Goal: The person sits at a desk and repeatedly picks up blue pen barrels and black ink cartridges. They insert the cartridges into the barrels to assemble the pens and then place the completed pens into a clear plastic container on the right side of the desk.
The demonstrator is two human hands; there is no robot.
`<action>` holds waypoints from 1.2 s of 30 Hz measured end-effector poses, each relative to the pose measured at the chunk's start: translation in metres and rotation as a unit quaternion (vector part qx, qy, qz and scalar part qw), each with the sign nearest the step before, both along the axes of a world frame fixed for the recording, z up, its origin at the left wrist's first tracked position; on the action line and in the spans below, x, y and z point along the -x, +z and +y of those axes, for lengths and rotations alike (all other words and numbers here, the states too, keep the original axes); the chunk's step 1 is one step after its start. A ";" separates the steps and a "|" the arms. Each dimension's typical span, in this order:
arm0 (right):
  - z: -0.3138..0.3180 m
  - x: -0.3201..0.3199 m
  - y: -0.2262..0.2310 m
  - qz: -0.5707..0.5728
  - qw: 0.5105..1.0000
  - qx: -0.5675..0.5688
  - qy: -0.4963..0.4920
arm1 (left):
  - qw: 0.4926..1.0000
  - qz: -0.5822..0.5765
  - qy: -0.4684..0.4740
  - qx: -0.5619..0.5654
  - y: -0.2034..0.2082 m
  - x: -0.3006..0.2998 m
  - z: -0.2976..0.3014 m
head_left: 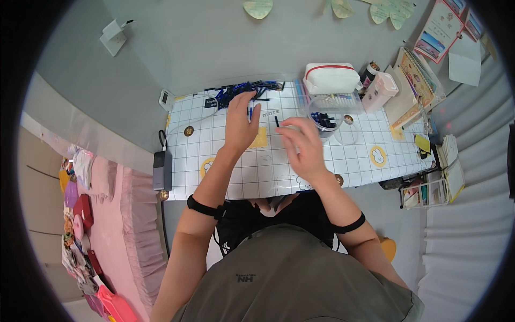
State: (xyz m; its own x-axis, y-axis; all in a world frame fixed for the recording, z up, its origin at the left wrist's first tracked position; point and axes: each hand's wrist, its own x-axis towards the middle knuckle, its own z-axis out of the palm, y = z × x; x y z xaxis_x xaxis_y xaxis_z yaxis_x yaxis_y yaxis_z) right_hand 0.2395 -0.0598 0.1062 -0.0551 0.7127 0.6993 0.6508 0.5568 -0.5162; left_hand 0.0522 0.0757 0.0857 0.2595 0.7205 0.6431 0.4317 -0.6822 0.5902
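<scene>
My right hand (306,147) is closed, its fingertips pinching a short dark pen-like stick (277,122) above the table. My left hand (242,122) reaches over the near side of a loose pile of dark blue and black pen-like sticks (230,96). Its thumb and index finger are apart. In the gap between them shows a blue stick (250,112); whether it is gripped or lies behind cannot be made out. Just right of my right hand, a clear round tub (325,131) holds several short dark blue pieces. Beside it lies a clear round lid (347,135).
A white pouch with a red zip (331,78) sits on a clear box at the back. Behind the tub's right stand a pink container (380,91) and upright notebooks (418,80). A grey power bank (162,170) with a white cable rests at the table's left edge.
</scene>
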 end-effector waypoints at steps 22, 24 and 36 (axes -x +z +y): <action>0.118 0.070 -0.098 -0.284 0.940 0.165 -0.090 | 0.974 0.205 -0.003 0.101 -0.073 0.067 -0.006; 0.129 0.070 -0.097 -0.284 0.940 0.169 -0.086 | 0.975 0.202 -0.001 0.097 -0.068 0.071 -0.005; 0.140 0.062 -0.069 -0.277 0.935 0.192 -0.108 | 0.973 0.222 0.055 0.034 -0.073 0.089 0.035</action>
